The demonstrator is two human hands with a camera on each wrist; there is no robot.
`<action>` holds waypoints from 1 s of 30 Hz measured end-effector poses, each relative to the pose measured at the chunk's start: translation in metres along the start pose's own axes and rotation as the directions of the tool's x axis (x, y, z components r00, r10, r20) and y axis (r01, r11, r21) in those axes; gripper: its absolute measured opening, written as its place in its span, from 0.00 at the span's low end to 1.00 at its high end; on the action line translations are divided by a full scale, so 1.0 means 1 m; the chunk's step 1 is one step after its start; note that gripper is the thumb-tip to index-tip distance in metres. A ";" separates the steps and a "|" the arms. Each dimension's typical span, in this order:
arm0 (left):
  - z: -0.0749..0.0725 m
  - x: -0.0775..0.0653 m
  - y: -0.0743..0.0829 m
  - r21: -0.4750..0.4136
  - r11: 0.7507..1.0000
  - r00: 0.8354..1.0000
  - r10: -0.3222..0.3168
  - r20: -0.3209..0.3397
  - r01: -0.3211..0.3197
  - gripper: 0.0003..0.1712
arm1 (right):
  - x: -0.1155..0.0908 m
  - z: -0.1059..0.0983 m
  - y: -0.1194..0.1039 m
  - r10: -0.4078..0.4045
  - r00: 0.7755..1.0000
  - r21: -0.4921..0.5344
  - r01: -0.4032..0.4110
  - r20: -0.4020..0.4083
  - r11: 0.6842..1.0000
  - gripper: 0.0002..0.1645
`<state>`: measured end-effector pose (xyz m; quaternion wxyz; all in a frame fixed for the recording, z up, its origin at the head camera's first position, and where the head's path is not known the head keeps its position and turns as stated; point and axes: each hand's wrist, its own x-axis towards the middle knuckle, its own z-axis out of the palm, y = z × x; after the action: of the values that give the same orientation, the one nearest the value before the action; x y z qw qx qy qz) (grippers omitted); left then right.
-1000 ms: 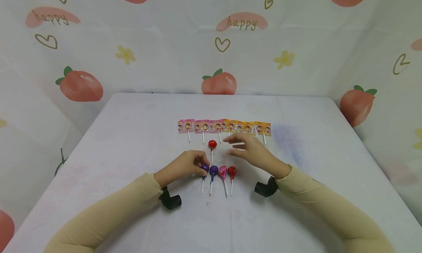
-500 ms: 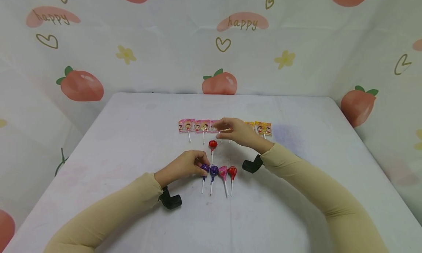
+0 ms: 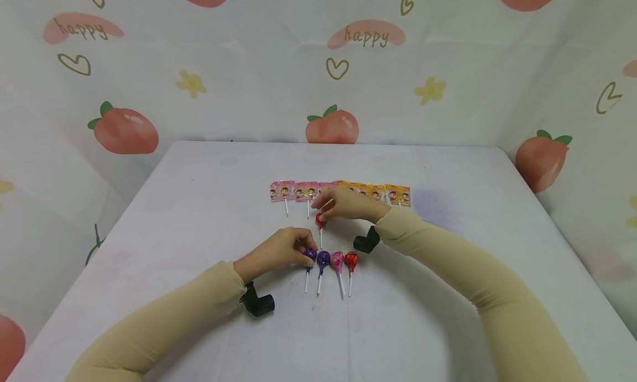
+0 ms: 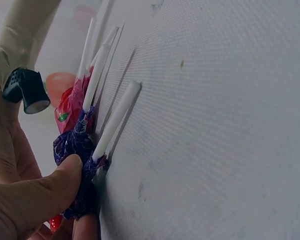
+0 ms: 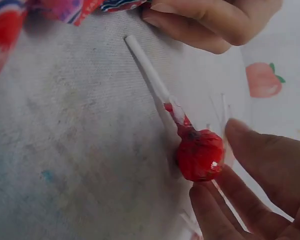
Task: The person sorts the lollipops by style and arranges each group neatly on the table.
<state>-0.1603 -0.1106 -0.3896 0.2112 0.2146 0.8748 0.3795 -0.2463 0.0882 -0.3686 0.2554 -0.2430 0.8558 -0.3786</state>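
My left hand (image 3: 278, 249) pinches the head of the leftmost purple lollipop (image 3: 311, 254) between thumb and fingers; the left wrist view shows its white stick on the table. Beside it lie a second purple lollipop (image 3: 323, 258), a pink lollipop (image 3: 337, 260) and a red lollipop (image 3: 351, 259) in a row. Farther back, my right hand (image 3: 350, 203) is around the head of another red lollipop (image 5: 202, 155). Its fingers touch or nearly touch one side, while a small gap shows at the thumb. That lollipop's stick points toward the row.
At the back, flat lollipops in pink wrappers (image 3: 282, 191) and yellow wrappers (image 3: 398, 195) form a line, partly hidden behind my right hand. All lie on a white-covered table (image 3: 224, 194). A printed cloth (image 3: 259, 67) hangs behind it.
My right hand has moved left over the wrapped lollipops, then down toward me to the single red lollipop's head. The left hand stays on the purple lollipop.
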 end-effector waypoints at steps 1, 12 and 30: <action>0.000 0.000 0.000 -0.003 1.000 1.000 -0.005 -0.001 0.005 0.12 | 0.001 0.001 0.000 0.003 1.000 -0.003 -0.003 0.004 1.000 0.19; 0.000 0.000 0.000 0.003 1.000 1.000 -0.013 -0.003 0.014 0.12 | 0.004 0.009 -0.004 -0.007 1.000 -0.174 0.008 0.002 0.985 0.13; 0.001 0.000 0.002 -0.001 1.000 1.000 -0.012 -0.004 0.012 0.11 | -0.030 -0.020 -0.016 -0.010 0.988 -0.144 -0.013 -0.153 0.989 0.16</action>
<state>-0.1596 -0.1091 -0.3890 0.2118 0.2084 0.8763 0.3792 -0.2324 0.1076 -0.3372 0.1707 -0.2304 0.8983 -0.3330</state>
